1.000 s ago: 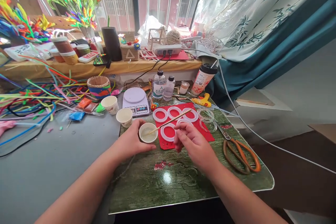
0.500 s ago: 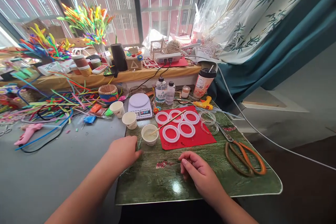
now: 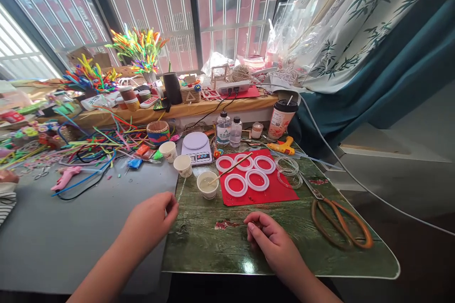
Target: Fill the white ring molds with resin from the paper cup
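My left hand [image 3: 156,215] hangs over the left edge of the green table mat [image 3: 202,251], fingers curled, their tips close to the thumb; whether anything is between them is hidden. On the right, my right hand [image 3: 268,236] rests below the red sheet [image 3: 261,197] with its fingers bent together around something too small to make out. Several white ring molds [image 3: 236,185] lie on the sheet. A paper cup [image 3: 208,191] of cloudy liquid stands left of them, and a wooden stick [image 3: 231,168] leans from it across the rings.
Large scissors [image 3: 341,225] lie at right, near clear rings [image 3: 287,165]. Behind are a scale [image 3: 196,142], bottles [image 3: 223,129], a yellow glue gun [image 3: 282,146] and a lidded drink cup [image 3: 282,120]. A pink glue gun [image 3: 66,178] lies left; another person's hand [image 3: 7,176] shows at the far left.
The view has swung left, bringing another person's hand and striped sleeve in. My left hand has drawn back from beside the liquid cup toward the lower left. My right hand has barely moved.
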`<state>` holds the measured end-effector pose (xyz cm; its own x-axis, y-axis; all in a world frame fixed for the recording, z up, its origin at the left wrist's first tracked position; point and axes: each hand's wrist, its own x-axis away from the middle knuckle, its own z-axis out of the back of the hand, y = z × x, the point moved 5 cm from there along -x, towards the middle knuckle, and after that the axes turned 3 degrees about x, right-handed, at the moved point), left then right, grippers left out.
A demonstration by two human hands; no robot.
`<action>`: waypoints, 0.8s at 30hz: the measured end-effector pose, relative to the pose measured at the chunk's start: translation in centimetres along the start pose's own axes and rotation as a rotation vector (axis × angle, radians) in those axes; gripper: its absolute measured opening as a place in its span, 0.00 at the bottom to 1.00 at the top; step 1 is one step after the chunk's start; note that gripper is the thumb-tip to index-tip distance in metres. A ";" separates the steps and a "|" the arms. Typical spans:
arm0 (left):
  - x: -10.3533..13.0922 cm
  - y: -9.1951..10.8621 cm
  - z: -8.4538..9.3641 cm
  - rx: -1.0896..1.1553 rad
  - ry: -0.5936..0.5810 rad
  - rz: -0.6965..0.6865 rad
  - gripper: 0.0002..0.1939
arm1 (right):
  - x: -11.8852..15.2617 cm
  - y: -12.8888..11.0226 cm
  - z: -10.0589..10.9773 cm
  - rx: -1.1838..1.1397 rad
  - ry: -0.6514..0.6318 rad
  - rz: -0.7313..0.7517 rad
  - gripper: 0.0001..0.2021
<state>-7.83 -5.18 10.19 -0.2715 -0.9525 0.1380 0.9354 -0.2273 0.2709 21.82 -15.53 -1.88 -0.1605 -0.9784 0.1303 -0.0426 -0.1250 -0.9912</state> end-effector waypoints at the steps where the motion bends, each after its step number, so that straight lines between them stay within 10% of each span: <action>1: 0.8 0.2 0.3 0.050 0.014 -0.028 0.14 | 0.0 -0.1 -0.3 -0.019 -0.012 -0.018 0.35; 13: 4.9 8.2 0.4 0.481 -0.012 -0.406 0.12 | 1.5 -7.0 -6.6 -0.313 -0.166 -0.074 0.35; 24: 4.3 9.0 -1.2 0.474 -0.053 -0.402 0.12 | 1.1 -5.1 -7.1 -0.430 -0.157 -0.140 0.33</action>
<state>-0.28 -11.54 12.10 -0.6039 -0.7968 -0.0187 0.5586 -0.4399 0.7032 14.84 -14.81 3.50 0.0254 -0.9743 0.2238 -0.4628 -0.2099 -0.8613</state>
